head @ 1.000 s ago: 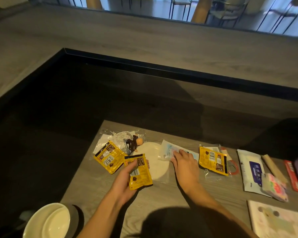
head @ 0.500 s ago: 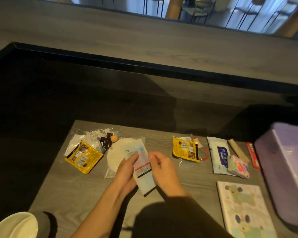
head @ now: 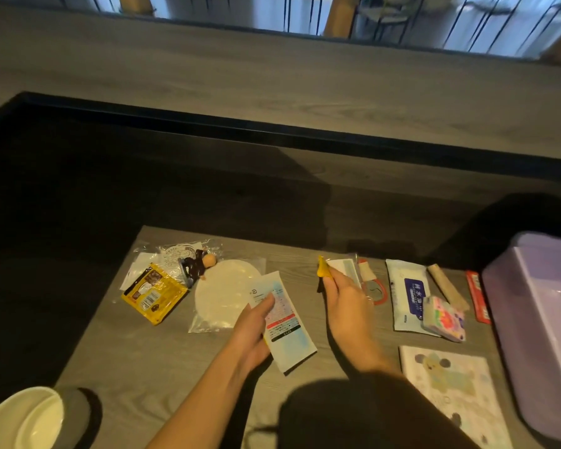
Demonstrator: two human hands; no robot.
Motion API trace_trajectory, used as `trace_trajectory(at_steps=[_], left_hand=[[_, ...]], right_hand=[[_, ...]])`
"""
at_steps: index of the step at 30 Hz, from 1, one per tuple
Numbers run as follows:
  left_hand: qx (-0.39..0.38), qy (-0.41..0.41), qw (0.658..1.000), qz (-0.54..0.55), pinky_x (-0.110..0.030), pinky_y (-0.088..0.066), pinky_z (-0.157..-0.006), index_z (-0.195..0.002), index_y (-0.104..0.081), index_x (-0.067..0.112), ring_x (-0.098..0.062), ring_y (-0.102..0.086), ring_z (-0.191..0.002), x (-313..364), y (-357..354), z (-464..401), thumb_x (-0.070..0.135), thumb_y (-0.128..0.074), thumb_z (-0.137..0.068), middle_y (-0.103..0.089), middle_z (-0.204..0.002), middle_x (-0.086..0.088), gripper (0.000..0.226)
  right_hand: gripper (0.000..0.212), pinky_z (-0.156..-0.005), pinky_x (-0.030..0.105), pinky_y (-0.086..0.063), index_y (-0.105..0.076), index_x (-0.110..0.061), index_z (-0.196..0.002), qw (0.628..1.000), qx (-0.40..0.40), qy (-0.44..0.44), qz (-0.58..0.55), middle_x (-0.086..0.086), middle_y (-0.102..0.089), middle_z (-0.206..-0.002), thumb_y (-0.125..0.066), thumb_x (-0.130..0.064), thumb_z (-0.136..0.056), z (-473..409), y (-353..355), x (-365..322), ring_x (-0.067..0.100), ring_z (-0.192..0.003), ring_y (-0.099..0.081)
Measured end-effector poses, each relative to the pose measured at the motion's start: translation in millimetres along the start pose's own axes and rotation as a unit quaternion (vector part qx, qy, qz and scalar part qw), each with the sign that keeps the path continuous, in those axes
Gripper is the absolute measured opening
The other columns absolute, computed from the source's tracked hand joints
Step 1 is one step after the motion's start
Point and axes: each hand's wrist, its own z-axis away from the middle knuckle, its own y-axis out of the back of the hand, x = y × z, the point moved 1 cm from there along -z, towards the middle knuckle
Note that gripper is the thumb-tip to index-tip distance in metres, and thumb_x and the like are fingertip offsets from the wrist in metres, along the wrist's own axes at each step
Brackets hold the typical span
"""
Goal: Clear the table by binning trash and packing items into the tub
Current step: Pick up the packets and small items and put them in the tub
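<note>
Nearest, the bin (head: 23, 419) sits at the desk (head: 149, 367) corner, lower left. The left hand (head: 251, 335) is clamped on a white packet (head: 280, 315) over a hidden yellow one; the right hand (head: 344, 299) pinches a yellow wrapper (head: 322, 270). Best to stack all three in one grip, then drop them together into the bin. The tub (head: 538, 319) waits far right. The wipes pack (head: 408, 290) carries blue Chinese characters, too small to read.
</note>
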Motion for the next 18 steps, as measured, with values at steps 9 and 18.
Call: trace_trajectory(at_steps=[9, 18], left_hand=[[-0.094, -0.017, 0.994, 0.046, -0.040, -0.050, -0.090, -0.098, -0.066, 0.009, -0.025, -0.065, -0.092, -27, -26, -4, 0.056, -0.047, -0.080, -0.069, -0.090, -0.014, 0.054], [0.035, -0.024, 0.998, 0.037, -0.049, -0.051, -0.081, -0.123, -0.051, 0.009, -0.032, -0.063, -0.099, -34, -35, -7, 0.010, -0.046, -0.094, -0.065, -0.108, -0.021, 0.029]], right_hand=[[0.035, -0.092, 0.044, -0.047, -0.062, -0.023, -0.104, 0.986, -0.152, 0.028, -0.069, 0.006, -0.057, -0.110, -0.035, -0.043, -0.096, 47, -8, -23, 0.021, -0.102, -0.054], [0.054, -0.119, 0.045, -0.017, -0.026, -0.020, -0.144, 0.989, -0.115, 0.036, 0.088, 0.007, -0.019, -0.157, -0.046, -0.030, -0.096, -12, 5, 40, 0.028, -0.145, -0.011]])
